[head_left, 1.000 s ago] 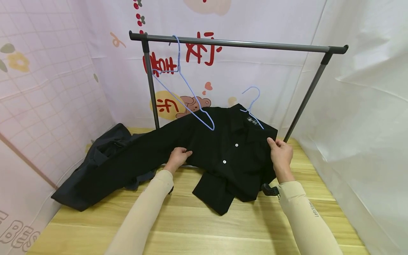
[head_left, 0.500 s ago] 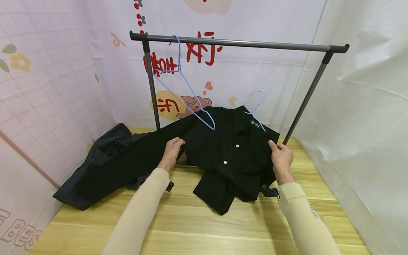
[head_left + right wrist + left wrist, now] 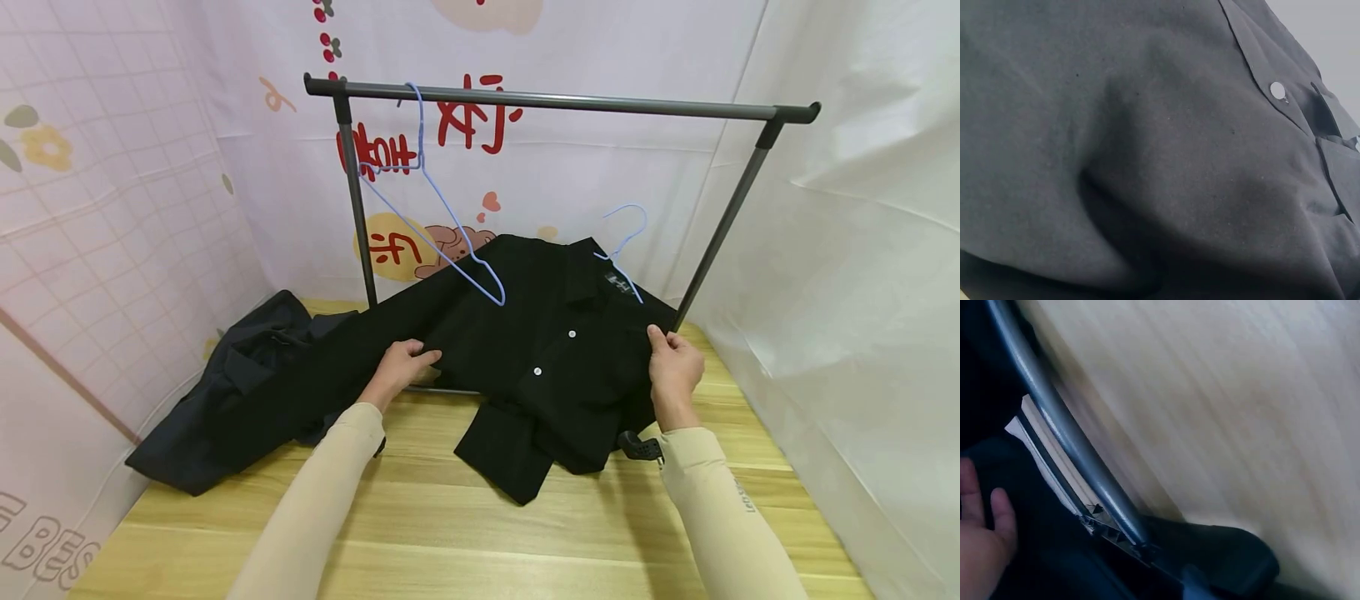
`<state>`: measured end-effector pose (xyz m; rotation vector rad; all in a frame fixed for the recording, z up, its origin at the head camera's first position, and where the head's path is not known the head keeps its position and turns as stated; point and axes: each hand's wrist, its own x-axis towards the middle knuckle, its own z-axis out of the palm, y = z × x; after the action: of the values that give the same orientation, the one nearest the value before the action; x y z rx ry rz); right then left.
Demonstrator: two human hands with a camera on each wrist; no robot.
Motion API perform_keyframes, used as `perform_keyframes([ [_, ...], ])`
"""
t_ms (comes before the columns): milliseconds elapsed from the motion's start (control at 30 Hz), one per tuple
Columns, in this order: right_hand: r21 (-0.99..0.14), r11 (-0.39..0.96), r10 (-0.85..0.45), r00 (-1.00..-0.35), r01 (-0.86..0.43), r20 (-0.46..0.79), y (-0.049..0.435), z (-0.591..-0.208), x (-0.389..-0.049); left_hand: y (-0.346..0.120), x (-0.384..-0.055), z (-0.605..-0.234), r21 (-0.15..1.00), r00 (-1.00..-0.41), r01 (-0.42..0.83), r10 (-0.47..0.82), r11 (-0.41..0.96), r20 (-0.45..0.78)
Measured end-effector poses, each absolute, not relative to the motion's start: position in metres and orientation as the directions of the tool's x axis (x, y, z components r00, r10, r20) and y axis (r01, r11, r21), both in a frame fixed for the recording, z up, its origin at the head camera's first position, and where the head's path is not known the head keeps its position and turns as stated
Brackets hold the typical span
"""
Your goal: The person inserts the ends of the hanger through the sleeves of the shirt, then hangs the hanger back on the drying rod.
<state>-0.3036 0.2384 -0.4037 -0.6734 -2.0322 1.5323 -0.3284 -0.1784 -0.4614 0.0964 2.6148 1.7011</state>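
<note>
A black shirt with white buttons hangs slanted below the rack's bar, one sleeve stretched to the left. My right hand pinches its shoulder on the right between thumb and fingers. A blue wire hanger sticks up out of its collar, the hook free in the air and the lower part hidden inside. My left hand lies against the underside of the left sleeve, thumb and fingers spread apart. In the left wrist view the left fingers lie over dark cloth. The right wrist view is filled by shirt cloth and a button.
A grey metal rack stands on the wooden table. Another blue hanger hangs from its bar, overlapping the shirt in the head view. Dark folded clothing lies at the left. White printed cloth encloses the back and sides.
The shirt's collar and hanger have shifted right, and my right hand has moved slightly right with the shoulder. My left hand has moved a little left, its thumb parting from its fingers.
</note>
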Motion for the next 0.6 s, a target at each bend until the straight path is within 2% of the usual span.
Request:
perform_keyframes([
  [200, -0.969, 0.231, 0.67, -0.736, 0.087, 0.094, 0.242, -0.404, -0.304, -0.183, -0.33, -0.441, 0.978, -0.999, 0.025, 0.038, 0.207, 0.018],
  [300, -0.977, 0.204, 0.682, -0.725, 0.067, 0.093, 0.246, -0.405, -0.305, -0.182, -0.332, -0.428, 0.987, -0.998, 0.063, 0.004, 0.15, 0.063],
  [433, -0.984, 0.173, 0.698, -0.71, 0.042, 0.093, 0.249, -0.406, -0.305, -0.183, -0.335, -0.42, 0.973, -0.996, 0.084, 0.011, 0.216, 0.084],
  [600, -0.984, 0.174, 0.7, -0.708, 0.043, 0.093, 0.25, -0.406, -0.305, -0.193, -0.331, -0.432, 0.901, -0.991, -0.03, 0.104, 0.432, -0.083],
])
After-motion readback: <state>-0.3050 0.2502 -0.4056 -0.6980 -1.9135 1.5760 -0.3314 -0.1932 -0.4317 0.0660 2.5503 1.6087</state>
